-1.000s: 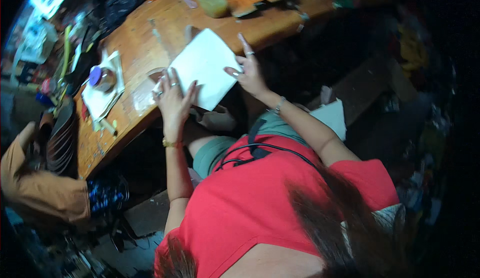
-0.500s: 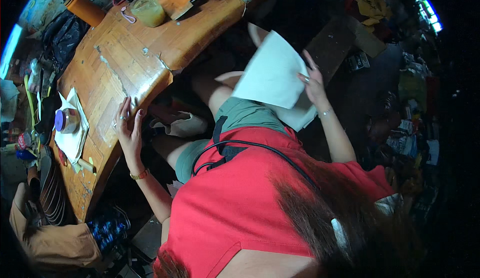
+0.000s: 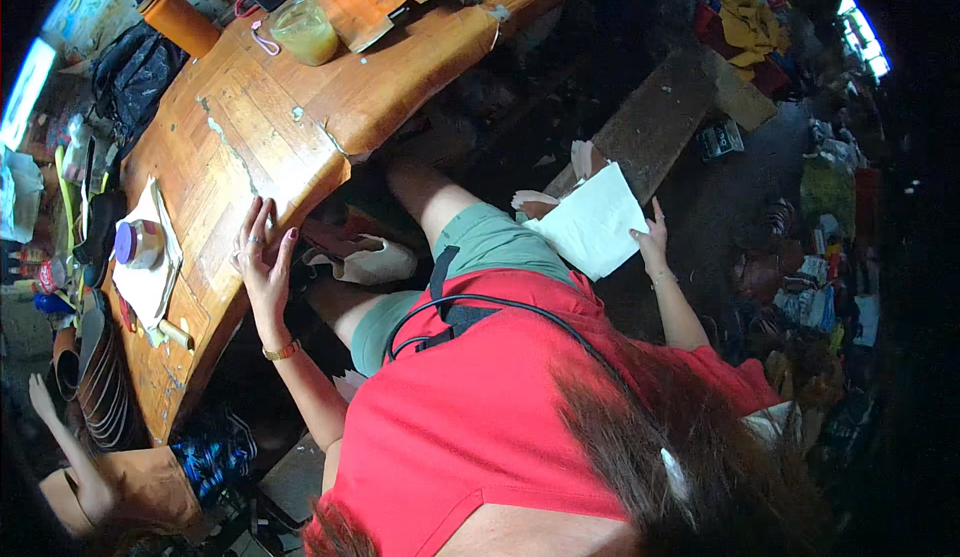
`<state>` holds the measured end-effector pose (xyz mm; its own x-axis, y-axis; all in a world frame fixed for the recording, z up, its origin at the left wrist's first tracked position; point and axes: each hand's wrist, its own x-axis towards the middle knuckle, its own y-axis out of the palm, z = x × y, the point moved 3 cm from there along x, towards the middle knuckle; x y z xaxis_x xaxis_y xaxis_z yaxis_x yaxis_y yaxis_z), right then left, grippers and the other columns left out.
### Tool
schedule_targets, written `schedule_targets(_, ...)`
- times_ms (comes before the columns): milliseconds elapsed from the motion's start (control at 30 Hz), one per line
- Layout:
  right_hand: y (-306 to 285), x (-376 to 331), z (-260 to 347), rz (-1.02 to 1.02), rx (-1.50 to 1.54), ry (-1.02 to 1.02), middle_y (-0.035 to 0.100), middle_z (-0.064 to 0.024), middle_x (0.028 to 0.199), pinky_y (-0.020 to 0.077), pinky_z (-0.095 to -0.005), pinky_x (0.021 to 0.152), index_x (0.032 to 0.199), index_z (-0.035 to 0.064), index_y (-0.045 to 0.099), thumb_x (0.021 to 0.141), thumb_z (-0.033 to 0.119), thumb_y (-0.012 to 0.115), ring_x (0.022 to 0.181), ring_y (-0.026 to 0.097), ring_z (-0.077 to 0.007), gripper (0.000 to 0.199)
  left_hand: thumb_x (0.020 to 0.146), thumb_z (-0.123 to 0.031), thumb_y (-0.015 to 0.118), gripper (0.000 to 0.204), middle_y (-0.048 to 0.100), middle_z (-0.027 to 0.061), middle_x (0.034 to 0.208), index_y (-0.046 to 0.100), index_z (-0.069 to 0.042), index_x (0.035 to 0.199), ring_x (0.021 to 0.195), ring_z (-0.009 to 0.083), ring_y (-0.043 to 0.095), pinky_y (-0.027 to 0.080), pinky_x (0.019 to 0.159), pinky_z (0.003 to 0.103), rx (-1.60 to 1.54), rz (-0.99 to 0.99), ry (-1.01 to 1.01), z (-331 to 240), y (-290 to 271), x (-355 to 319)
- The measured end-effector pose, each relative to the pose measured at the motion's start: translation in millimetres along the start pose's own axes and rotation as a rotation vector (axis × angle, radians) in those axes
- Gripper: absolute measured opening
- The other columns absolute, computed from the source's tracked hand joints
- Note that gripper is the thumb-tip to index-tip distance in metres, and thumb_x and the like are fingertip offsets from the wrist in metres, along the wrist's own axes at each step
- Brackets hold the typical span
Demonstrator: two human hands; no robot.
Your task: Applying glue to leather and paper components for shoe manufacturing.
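A cluttered, dim room surrounds a curved wooden table [image 3: 345,92] on the left. At its far side stand an orange tumbler [image 3: 180,21] and a glass jar [image 3: 304,31] with yellowish contents; farther left, a purple-lidded jar [image 3: 138,244] sits on white sheets [image 3: 148,287]. The left hand [image 3: 262,262] rests at the table's near edge, fingers loosely spread. To the right, a white sheet [image 3: 590,221] lies beside the green shorts [image 3: 500,242]. The right hand [image 3: 652,247] touches its right edge, index finger extended; whether it grips, I cannot tell.
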<state>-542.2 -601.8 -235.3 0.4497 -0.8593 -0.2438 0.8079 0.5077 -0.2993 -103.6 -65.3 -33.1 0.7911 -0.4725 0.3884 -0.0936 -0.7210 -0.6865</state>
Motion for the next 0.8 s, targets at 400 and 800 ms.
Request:
schedule_targets(400, 98.0, 73.1, 61.8, 0.009, -0.893, -0.267, 0.06, -0.0325, 0.135, 0.0406, -0.0545, 0.108, 0.166, 0.0173, 0.012, 0.081, 0.029, 0.085, 0.122, 0.059, -0.0453, 0.113, 0.088, -0.015, 0.08, 0.056, 0.055, 0.0161, 0.151, 0.063, -0.009, 0.141, 0.136, 0.0294, 0.052, 0.038, 0.114, 0.042, 0.057, -0.029, -0.014, -8.9, -0.8, -2.7)
schedule_targets(800, 137.4, 107.5, 58.3, -0.051, -0.98, -0.424, 0.07, -0.0266, 0.117, 0.0487, -0.0565, 0.096, 0.165, 0.0221, 0.022, 0.078, 0.022, 0.084, 0.108, 0.066, -0.0474, 0.107, 0.087, -0.03, 0.08, 0.059, 0.055, 0.0116, 0.153, 0.063, -0.014, 0.141, 0.14, 0.0297, 0.05, 0.028, 0.117, 0.047, 0.112, -0.053, -0.048, -4.6, 0.3, -8.3)
